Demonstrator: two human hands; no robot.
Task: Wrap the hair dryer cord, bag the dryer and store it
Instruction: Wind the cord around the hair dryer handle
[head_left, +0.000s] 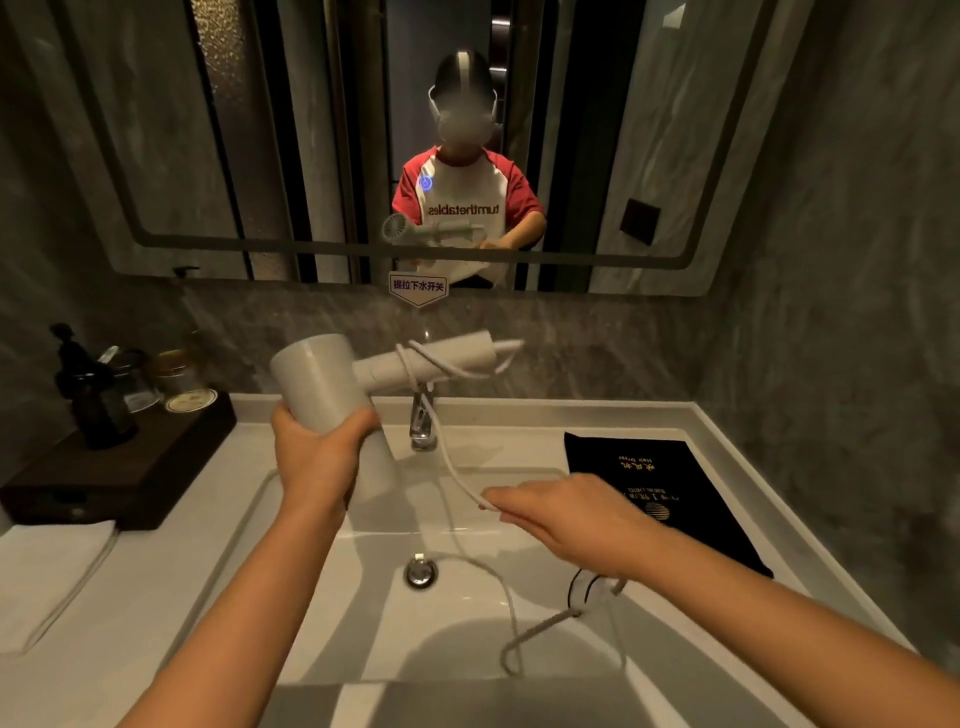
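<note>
White plastic made up the hair dryer (332, 384), which was held above the sink (519, 613), just in front of the tap (423, 421). The left hand (317, 457) was closed around the barrel, with the handle pointing toward the mirror (208, 130). The right hand (566, 512) was above the sink's right half, fingers pinched on the cord (447, 457).

Progress, judged from this moment:

1. Wrapping was begun but not finished. A couple of loose turns circled the handle. From there the cord ran down past the tap to the right hand.
2. Most of the cord remained unwound. It trailed into the sink, passed the drain (421, 571) and looped near the front edge (the plug end could not be made out clearly).
3. Bagging was not started. A black bag (670, 499) lay flat on the counter just right of the sink, apparently empty.
4. Storing was not started, and no storage place could be identified.

Roughly the first quarter of the task appeared complete. The loose turns would probably need tightening before the dryer fits the bag.
</note>
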